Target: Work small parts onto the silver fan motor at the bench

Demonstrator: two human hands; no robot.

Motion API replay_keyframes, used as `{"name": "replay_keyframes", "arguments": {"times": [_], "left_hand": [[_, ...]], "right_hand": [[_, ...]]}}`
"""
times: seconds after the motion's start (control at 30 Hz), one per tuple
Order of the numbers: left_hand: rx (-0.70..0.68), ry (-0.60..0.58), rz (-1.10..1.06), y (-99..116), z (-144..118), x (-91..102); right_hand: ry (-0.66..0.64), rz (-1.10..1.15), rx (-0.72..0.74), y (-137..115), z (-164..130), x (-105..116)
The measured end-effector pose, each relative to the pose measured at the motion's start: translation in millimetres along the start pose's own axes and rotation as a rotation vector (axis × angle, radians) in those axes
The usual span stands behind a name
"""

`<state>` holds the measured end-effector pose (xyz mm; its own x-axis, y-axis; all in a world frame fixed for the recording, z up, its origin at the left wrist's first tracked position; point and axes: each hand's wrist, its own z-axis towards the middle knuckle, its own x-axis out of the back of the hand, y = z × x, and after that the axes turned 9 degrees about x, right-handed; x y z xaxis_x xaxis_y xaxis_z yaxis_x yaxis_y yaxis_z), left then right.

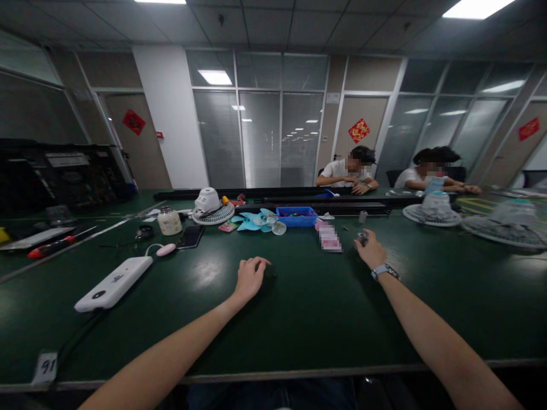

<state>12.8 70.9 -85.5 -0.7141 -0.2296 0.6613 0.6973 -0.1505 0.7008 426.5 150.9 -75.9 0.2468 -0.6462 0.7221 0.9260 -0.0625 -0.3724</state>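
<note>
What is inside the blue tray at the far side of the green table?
The blue tray holds small items, some red and green, too small to identify. Its near wall hides most of the inside. A teal fan blade lies just left of it, outside.

room: grey tiled ceiling (299, 23) with lit white panel lights (474, 7) | back wall: glass partitions with grey blinds (260, 136), red paper ornaments on brown doors (359, 130) | furniture: long dark green bench (307, 319), black rail along its far edge
</note>
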Motion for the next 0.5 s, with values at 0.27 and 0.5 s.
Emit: {"name": "replay_keyframes", "arguments": {"times": [0.27, 0.5], "left_hand": [[0.059, 0.106, -0.083, -0.1, 0.7, 1.1], [0.041, 0.098, -0.122, -2.1, 2.4, -0.2]], "right_hand": [[0.143, 0.070, 0.421, -88.6, -38.0, 22.3], [-0.467, 0.395, 1.091, -191.6, -129.7, 35.9]]}}
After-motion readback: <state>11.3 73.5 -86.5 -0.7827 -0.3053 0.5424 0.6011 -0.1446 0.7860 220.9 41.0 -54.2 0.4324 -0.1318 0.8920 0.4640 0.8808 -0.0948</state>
